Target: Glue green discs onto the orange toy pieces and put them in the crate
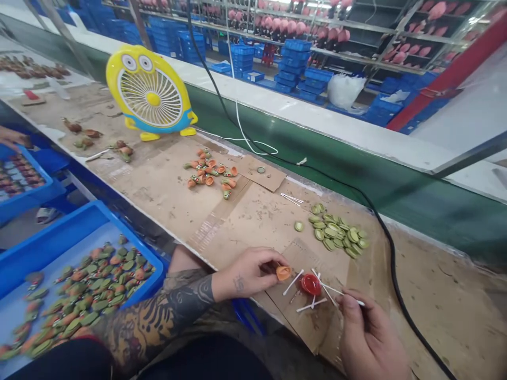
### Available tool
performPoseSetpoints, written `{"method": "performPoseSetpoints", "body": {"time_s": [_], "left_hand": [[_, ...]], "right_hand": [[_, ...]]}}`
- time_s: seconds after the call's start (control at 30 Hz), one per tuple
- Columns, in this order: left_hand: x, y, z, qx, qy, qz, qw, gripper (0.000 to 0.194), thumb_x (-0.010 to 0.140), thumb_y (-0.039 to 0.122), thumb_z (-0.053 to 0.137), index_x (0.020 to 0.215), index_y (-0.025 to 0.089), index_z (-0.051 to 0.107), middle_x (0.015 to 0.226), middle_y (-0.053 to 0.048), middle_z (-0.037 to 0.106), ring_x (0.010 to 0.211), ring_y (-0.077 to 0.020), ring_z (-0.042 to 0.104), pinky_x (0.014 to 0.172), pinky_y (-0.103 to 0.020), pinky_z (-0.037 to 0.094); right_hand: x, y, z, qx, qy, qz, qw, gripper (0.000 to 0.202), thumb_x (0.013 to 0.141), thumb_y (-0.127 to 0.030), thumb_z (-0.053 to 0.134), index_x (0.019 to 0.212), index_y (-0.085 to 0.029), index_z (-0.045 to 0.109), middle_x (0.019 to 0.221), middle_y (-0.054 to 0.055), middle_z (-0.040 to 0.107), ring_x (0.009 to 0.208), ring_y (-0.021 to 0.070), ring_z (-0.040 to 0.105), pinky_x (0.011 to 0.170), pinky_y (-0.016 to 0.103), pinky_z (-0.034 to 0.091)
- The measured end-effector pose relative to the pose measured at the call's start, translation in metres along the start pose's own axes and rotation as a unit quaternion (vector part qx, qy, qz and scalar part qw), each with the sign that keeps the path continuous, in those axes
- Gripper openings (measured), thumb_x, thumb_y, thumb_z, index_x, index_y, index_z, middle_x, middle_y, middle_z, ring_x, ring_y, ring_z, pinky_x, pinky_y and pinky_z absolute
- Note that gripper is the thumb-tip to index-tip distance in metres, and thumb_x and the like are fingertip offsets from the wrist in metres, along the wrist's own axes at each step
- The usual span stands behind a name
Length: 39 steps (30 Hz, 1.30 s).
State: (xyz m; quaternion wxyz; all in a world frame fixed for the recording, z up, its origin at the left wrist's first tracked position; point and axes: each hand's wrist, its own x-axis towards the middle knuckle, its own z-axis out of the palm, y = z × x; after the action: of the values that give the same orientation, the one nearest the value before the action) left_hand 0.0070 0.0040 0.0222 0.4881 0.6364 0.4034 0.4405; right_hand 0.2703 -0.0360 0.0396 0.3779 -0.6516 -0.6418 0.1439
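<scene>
My left hand [253, 272] pinches a small orange hollow figurine piece [283, 272], its opening facing up, just left of a small pot of red paint [311, 284]. Between the fingertips of my right hand [366, 327] is a cotton swab [336, 290], its far end reaching to the pot's rim. Several more swabs lie around the pot on a piece of cardboard, among them one swab [293, 282] near my left fingertips. Beyond my hands sits a pile of green oval pieces [338, 232], with one green piece [298, 226] apart from it.
Orange figurine pieces [209, 171] lie farther back on the cardboard-covered bench, before a yellow fan [152, 95]. A black cable [390, 248] crosses the right side. At lower left stands a blue tray [158, 269] of green and orange pieces. Another person's hand [11, 138] shows at far left.
</scene>
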Motion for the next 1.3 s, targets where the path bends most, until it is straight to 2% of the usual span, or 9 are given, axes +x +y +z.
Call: {"method": "performPoseSetpoints", "body": {"time_s": [0.1,0.2,0.37,0.5,0.77,0.97,1.1,1.2,1.3], "left_hand": [[0.000,-0.004,0.000,0.007,0.008,0.014,1.000,0.025,0.081,0.016,0.073,0.105,0.011,0.079,0.095,-0.012,0.077,0.080,-0.0187,0.071,0.073,-0.027,0.058],[0.000,-0.008,0.001,0.009,0.012,0.030,0.999,0.023,0.084,0.017,0.071,0.105,0.010,0.079,0.097,-0.014,0.078,0.081,-0.0193,0.073,0.072,-0.027,0.058],[0.001,-0.010,0.002,0.028,0.009,0.066,0.997,0.020,0.083,0.012,0.073,0.102,0.012,0.079,0.097,-0.014,0.079,0.087,-0.0215,0.074,0.078,-0.030,0.058],[0.002,-0.008,0.001,0.042,0.006,0.079,0.996,0.019,0.084,0.011,0.073,0.102,0.014,0.079,0.097,-0.013,0.080,0.090,-0.0221,0.075,0.083,-0.032,0.059],[0.002,-0.006,0.001,0.047,0.002,0.088,0.995,0.016,0.086,0.015,0.074,0.102,0.015,0.079,0.096,-0.012,0.080,0.089,-0.0215,0.075,0.083,-0.031,0.059],[0.001,-0.004,-0.002,0.045,-0.018,0.082,0.995,0.020,0.087,0.017,0.074,0.106,0.015,0.079,0.098,-0.012,0.080,0.090,-0.0215,0.074,0.084,-0.032,0.058],[0.001,-0.003,-0.004,0.038,-0.030,0.077,0.996,0.024,0.089,0.024,0.075,0.111,0.015,0.078,0.102,-0.014,0.079,0.092,-0.0233,0.072,0.085,-0.035,0.058],[0.001,-0.002,-0.005,0.030,-0.037,0.070,0.996,0.026,0.090,0.029,0.076,0.111,0.015,0.078,0.105,-0.015,0.078,0.095,-0.0246,0.072,0.085,-0.036,0.058],[0.000,0.000,-0.004,0.023,-0.037,0.045,0.998,0.027,0.087,0.027,0.077,0.112,0.015,0.077,0.102,-0.014,0.077,0.090,-0.0230,0.071,0.080,-0.033,0.058]], "right_hand": [[0.000,-0.009,0.001,0.041,0.013,0.039,0.998,0.051,0.098,-0.069,0.061,0.097,-0.020,0.074,0.087,0.006,0.078,0.079,0.0221,0.073,0.073,0.029,0.053],[0.000,-0.032,0.005,0.141,0.028,0.049,0.988,0.042,0.098,-0.062,0.066,0.093,-0.020,0.073,0.079,0.003,0.076,0.072,0.0182,0.072,0.071,0.026,0.054],[0.002,-0.060,0.022,0.218,-0.039,0.007,0.975,0.025,0.102,-0.045,0.066,0.097,-0.023,0.075,0.082,0.001,0.078,0.074,0.0142,0.073,0.071,0.020,0.057],[0.001,-0.057,0.031,0.213,-0.077,-0.008,0.974,0.021,0.105,-0.041,0.063,0.100,-0.024,0.074,0.083,0.000,0.076,0.075,0.0130,0.072,0.070,0.017,0.057],[-0.001,-0.048,0.033,0.192,-0.109,-0.025,0.975,0.020,0.107,-0.039,0.060,0.102,-0.024,0.073,0.084,0.000,0.074,0.077,0.0142,0.071,0.068,0.019,0.056],[-0.001,-0.042,0.032,0.165,-0.095,-0.003,0.982,0.025,0.107,-0.042,0.058,0.102,-0.022,0.073,0.091,0.003,0.076,0.084,0.0183,0.072,0.070,0.024,0.054],[-0.002,-0.040,0.032,0.159,-0.093,0.004,0.983,0.026,0.106,-0.043,0.059,0.101,-0.022,0.073,0.093,0.004,0.077,0.083,0.0189,0.072,0.073,0.026,0.055],[-0.001,-0.043,0.030,0.169,-0.068,0.008,0.983,0.026,0.105,-0.044,0.061,0.101,-0.022,0.073,0.088,0.004,0.078,0.079,0.0188,0.073,0.073,0.026,0.056],[0.001,-0.046,0.023,0.169,-0.018,0.004,0.986,0.026,0.103,-0.043,0.063,0.097,-0.021,0.073,0.084,0.004,0.078,0.073,0.0184,0.073,0.069,0.025,0.056]]}}
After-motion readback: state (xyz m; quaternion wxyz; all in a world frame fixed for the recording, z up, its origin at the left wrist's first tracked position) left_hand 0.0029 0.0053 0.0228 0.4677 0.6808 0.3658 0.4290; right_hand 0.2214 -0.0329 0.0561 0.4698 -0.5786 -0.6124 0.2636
